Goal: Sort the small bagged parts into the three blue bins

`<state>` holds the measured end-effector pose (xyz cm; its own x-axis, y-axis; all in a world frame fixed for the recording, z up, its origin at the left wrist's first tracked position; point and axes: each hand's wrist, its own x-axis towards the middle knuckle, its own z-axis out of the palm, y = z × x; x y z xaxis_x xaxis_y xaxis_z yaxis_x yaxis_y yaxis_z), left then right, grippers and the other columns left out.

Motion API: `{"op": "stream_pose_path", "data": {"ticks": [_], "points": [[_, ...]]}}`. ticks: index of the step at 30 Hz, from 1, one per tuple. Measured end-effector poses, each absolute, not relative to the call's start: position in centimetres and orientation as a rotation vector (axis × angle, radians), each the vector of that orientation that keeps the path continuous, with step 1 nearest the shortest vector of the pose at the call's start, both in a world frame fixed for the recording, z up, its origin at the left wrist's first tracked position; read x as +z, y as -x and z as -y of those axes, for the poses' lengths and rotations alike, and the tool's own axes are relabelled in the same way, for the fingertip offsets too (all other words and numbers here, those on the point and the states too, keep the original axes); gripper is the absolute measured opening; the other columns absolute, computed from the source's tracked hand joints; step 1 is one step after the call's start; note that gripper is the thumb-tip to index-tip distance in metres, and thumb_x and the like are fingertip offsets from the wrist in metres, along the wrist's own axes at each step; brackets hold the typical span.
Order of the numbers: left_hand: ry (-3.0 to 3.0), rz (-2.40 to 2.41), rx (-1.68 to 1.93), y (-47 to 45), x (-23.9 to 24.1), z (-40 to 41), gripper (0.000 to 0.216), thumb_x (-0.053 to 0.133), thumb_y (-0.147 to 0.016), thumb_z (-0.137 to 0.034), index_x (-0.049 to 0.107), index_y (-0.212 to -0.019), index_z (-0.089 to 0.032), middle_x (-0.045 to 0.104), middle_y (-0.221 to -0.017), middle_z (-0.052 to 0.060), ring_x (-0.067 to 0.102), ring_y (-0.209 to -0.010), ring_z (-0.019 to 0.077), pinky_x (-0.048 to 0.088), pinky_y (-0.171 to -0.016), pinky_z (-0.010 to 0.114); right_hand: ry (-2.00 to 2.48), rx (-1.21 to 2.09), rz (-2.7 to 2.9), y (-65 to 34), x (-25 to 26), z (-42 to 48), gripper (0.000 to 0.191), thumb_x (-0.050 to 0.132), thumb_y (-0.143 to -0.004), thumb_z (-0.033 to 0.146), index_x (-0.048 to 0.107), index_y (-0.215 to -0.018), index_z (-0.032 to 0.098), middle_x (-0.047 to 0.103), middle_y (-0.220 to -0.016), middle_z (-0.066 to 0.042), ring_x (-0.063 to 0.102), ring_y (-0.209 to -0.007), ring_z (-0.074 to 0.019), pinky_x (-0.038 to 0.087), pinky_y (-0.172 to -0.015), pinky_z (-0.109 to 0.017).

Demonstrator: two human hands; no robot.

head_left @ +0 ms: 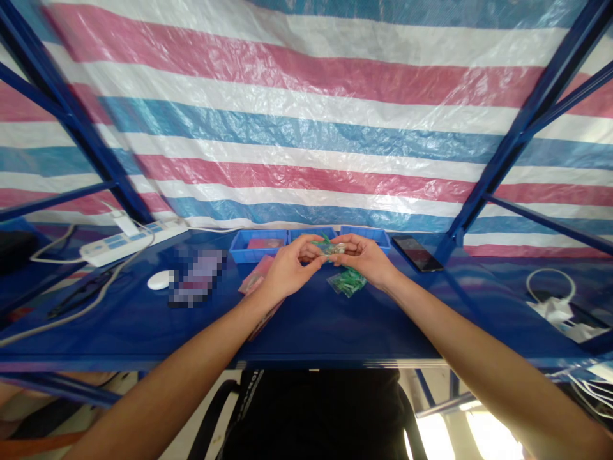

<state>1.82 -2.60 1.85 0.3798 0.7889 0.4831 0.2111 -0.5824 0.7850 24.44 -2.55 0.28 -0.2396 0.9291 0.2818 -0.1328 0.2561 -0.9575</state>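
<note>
My left hand (293, 263) and my right hand (363, 254) meet over the middle of the blue table, fingers closed on a small clear plastic bag (330, 248). Something green shows at its left side and something pale or metallic at its right; the fingers hide much of it. Just below my right hand lies another clear bag with green pieces (347, 282). A pink packet (253, 276) lies beside my left wrist, partly covered by the forearm. Behind the hands stand a left blue tray (244, 255) with a pink item in it, a middle blue tray (311, 232) and a right blue tray (383, 237).
To the right is a dark phone (416, 253), with a white charger and cable (558, 309) farther out. On the left are a power strip (136, 241), a white round object (160, 280) and a blurred-out item (198, 278). Blue frame posts (520, 137) flank a striped sheet (306, 140).
</note>
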Motion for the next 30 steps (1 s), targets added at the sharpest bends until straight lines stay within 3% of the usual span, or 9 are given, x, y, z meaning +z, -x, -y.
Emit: {"op": "stream_pose_path", "data": {"ticks": [14,20,25,30], "points": [[-1.944,-0.755,1.139,-1.86,1.73,2.74,0.05,0.078,-0.095,-0.039,0.061,-0.138,-0.022,0.077,-0.105,0.006,0.076,-0.096,0.021,0.062,-0.09,0.034,0.769,1.243,1.434,-24.56,0.35,2.67,0.05,0.098,-0.07,0.039,0.072,-0.111,0.025,0.077,-0.089,0.001,0.069,-0.077,-0.0156,0.058,-0.074,-0.03],[-1.97,-0.765,1.158,-1.94,1.61,2.67,0.047,0.076,-0.096,-0.038,0.062,-0.137,-0.021,0.077,-0.104,0.006,0.076,-0.096,0.0215,0.062,-0.09,0.035,0.749,1.221,1.442,-24.51,0.32,2.62,0.05,0.097,-0.071,0.038,0.072,-0.112,0.023,0.072,-0.08,0.003,0.061,-0.066,-0.012,0.049,-0.063,-0.026],[-2.163,-0.938,1.308,-1.59,2.1,2.64,0.039,0.075,-0.095,-0.037,0.069,-0.13,-0.022,0.072,-0.118,0.01,0.073,-0.099,0.0229,0.061,-0.077,0.032,0.779,1.166,1.377,-24.43,0.12,2.2,0.051,0.1,-0.067,0.039,0.071,-0.107,0.023,0.072,-0.079,0.004,0.059,-0.064,-0.0115,0.048,-0.061,-0.026],[-2.204,-0.993,1.271,-1.64,2.48,3.08,0.03,0.072,-0.098,-0.041,0.075,-0.119,-0.021,0.078,-0.109,0.008,0.075,-0.091,0.0224,0.061,-0.075,0.032,0.805,1.094,1.32,-24.39,-0.12,1.98,0.049,0.1,-0.064,0.044,0.068,-0.095,0.022,0.069,-0.078,0.004,0.06,-0.062,-0.0119,0.052,-0.059,-0.027]]}}
